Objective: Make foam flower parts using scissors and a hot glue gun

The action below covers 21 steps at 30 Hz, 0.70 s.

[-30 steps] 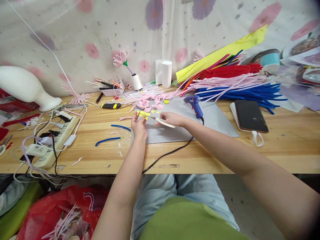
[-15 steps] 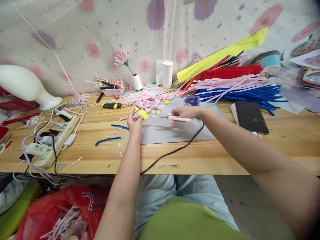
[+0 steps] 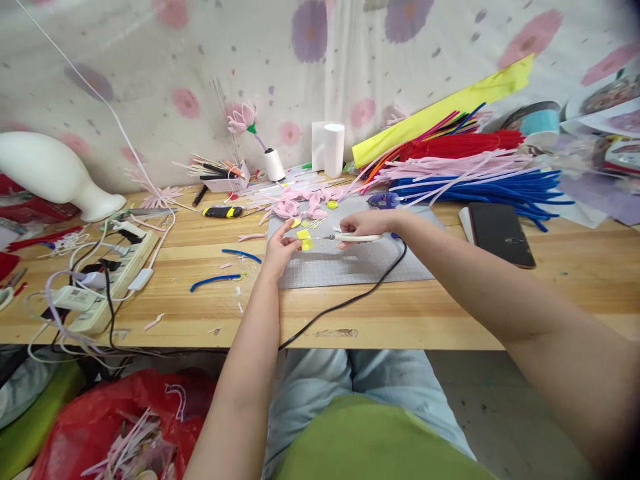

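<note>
Between the fingers of my left hand (image 3: 281,253) is a small piece of yellow paper or felt (image 3: 304,235). My right hand (image 3: 356,225) is wrapped round the white handles of a pair of scissors (image 3: 359,237). Their blades point left and lie across the yellow piece. Both hands are over a grey cutting mat (image 3: 345,270). Just beyond them lie several pink fuzzy petals (image 3: 314,205) and small yellow scraps. A purple glue gun (image 3: 384,201) lies behind my right hand.
Pipe cleaners in blue (image 3: 480,190), pink and red are heaped at the back right, near a black notebook (image 3: 501,233). A utility knife (image 3: 222,212) and a pipe-cleaner flower (image 3: 243,119) are at back left. A power strip (image 3: 117,280) with tangled cables sits left. A black cord (image 3: 345,305) crosses the mat.
My left hand has moved right with the yellow piece, bringing it to the scissors. The blades now reach across the piece; my right hand has hardly shifted.
</note>
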Available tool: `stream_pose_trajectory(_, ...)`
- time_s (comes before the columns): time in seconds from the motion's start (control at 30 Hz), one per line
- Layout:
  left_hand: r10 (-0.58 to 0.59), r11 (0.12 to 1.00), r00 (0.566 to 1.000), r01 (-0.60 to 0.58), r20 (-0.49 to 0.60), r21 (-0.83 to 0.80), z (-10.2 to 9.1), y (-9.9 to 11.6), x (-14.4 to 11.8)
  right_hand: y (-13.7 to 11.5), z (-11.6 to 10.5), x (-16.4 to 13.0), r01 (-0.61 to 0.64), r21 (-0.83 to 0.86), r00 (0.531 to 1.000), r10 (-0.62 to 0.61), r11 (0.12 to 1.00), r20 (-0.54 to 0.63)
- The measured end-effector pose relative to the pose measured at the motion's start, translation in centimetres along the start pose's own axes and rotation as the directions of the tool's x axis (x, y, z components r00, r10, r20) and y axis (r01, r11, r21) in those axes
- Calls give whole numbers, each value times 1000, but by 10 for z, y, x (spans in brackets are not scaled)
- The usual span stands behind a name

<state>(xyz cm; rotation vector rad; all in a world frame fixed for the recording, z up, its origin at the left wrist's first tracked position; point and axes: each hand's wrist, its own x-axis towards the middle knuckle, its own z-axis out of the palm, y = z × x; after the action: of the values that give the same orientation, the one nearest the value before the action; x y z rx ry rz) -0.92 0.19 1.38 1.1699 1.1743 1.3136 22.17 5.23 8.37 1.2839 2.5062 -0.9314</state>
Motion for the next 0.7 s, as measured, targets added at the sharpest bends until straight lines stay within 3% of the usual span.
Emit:
stream_pose_trajectory(0.17, -47, 999, 999, 47, 4, 4, 0, -1, 1, 3, 1, 2, -15, 38, 1000, 15, 999, -10)
stream_pose_trajectory(0.43, -91, 985, 996, 90, -2, -144, 4, -4, 1, 1, 9, 3, -17, 171, 997, 30, 985, -72)
stream_pose_trajectory(0.57, -109, 985, 993, 102, -42, -136, 7, 0, -2, 3, 11, 5, 16, 159, 998, -6, 987, -61)
stream_pose_trajectory(0.7, -118, 987, 993, 116, -15, -111, 8, 4, -5, 3, 9, 6, 44, 100, 998, -40, 994, -51)
